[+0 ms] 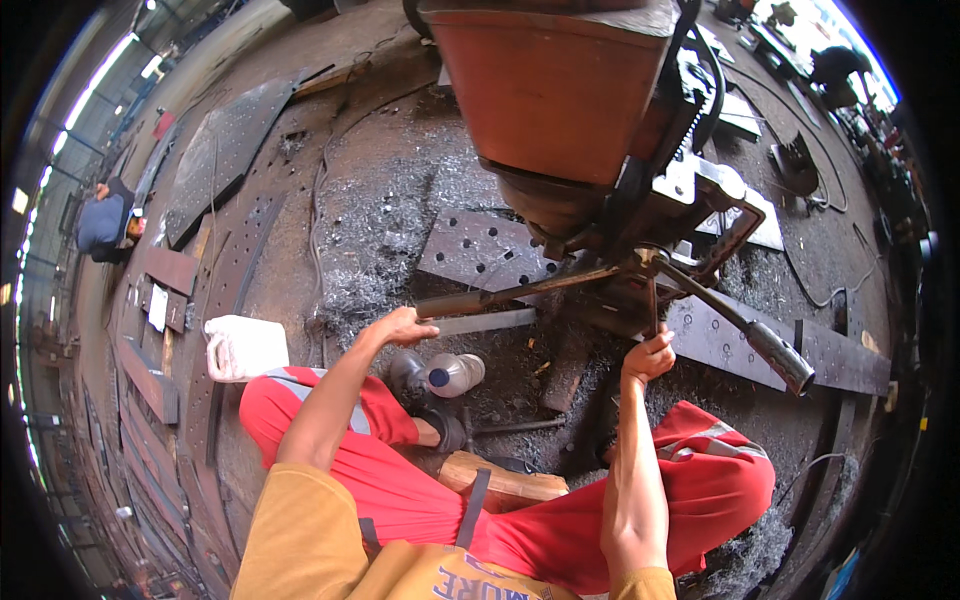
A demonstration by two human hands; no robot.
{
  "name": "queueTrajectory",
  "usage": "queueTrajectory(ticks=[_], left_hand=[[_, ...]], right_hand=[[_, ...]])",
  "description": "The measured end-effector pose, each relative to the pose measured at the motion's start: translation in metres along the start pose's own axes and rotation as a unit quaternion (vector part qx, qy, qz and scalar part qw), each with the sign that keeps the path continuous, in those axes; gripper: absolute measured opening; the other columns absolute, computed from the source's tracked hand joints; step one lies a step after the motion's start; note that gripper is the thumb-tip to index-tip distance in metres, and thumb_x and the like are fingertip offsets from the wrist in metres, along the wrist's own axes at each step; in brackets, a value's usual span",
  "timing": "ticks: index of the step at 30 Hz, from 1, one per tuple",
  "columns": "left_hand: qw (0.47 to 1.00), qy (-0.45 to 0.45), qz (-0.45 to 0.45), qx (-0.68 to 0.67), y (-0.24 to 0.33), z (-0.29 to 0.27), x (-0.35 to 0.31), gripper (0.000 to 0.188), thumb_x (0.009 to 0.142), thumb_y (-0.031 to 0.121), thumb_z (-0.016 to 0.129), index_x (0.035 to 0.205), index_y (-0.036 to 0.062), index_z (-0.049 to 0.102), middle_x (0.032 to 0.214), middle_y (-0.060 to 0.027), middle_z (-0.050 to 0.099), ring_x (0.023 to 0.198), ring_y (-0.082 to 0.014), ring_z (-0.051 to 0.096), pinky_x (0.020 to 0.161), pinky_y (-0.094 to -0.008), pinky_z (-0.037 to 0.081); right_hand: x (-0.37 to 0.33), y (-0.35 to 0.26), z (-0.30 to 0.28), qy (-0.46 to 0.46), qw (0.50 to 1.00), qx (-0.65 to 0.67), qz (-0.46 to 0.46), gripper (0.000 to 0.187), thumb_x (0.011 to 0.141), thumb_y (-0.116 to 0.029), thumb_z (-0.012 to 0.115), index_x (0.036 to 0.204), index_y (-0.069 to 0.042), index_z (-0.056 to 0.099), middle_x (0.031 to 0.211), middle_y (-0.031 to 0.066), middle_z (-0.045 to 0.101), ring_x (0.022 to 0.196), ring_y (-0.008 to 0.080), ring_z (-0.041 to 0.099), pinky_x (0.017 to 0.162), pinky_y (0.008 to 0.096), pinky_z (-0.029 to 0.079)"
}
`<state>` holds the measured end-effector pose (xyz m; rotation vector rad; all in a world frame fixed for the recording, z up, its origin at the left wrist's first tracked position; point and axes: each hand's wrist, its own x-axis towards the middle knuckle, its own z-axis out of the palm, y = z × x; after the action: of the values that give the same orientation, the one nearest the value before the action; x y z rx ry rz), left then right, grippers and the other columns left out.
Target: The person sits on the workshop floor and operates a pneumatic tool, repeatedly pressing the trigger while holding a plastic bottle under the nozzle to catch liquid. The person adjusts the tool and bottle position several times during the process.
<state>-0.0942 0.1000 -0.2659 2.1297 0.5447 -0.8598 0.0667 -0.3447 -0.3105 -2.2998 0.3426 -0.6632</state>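
A drilling machine with a large orange-red housing [560, 95] stands before me, above a steel plate with several holes [475, 245]. Its feed handle has three spokes spreading from one hub [645, 262]. My left hand [404, 326] is closed at the outer end of the long left spoke [465, 303], though its fingertips are partly hidden. The short middle spoke [653, 305] points toward me, and my right hand [652, 357] wraps around its lower end. On the right, the third spoke ends in a thick metal sleeve [775, 352], with no hand on it.
Two plastic bottles [455, 375] stand between my legs, near a wooden block [500, 482]. A white jug [246, 347] sits by my left knee. Metal shavings [375, 260] cover the ground. Steel plates [225, 150] lie around, and a person [105, 220] is at far left.
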Motion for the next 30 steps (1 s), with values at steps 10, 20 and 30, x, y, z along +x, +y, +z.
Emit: queueTrajectory(ticks=[10, 20, 30], left_hand=[[0.91, 0.198, -0.056, -0.359, -0.098, -0.025, 0.054, 0.034, 0.097, 0.041, 0.066, 0.099, 0.0076, 0.059, 0.068, -0.0022, 0.057, 0.049, -0.0098, 0.052, 0.042, -0.0274, 0.042], [0.94, 0.251, -0.043, -0.225, -0.081, 0.008, 0.095, 0.047, 0.096, 0.05, 0.061, 0.096, 0.0039, 0.069, 0.064, -0.005, 0.064, 0.052, -0.0128, 0.062, 0.049, -0.0303, 0.051], [0.885, 0.292, -0.035, -0.361, -0.089, 0.053, 0.103, 0.046, 0.099, 0.048, 0.059, 0.105, 0.0039, 0.069, 0.06, -0.0045, 0.061, 0.046, -0.0119, 0.057, 0.041, -0.0281, 0.047]], right_hand=[[0.0, 0.005, 0.001, -0.001, 1.0, -0.025, -0.012, 0.052, 0.105, -0.026, 0.035, 0.094, 0.0, 0.077, 0.088, 0.0203, 0.074, 0.079, 0.0398, 0.071, 0.074, 0.0479, 0.053], [0.0, 0.028, 0.011, 0.084, 0.991, -0.067, -0.081, 0.053, 0.107, -0.03, 0.034, 0.096, -0.002, 0.078, 0.086, 0.0157, 0.075, 0.074, 0.038, 0.069, 0.071, 0.0476, 0.05], [0.002, 0.048, 0.02, 0.107, 0.984, -0.095, -0.106, 0.049, 0.108, -0.028, 0.036, 0.095, -0.003, 0.076, 0.081, 0.0093, 0.074, 0.072, 0.0309, 0.066, 0.073, 0.0439, 0.047]])
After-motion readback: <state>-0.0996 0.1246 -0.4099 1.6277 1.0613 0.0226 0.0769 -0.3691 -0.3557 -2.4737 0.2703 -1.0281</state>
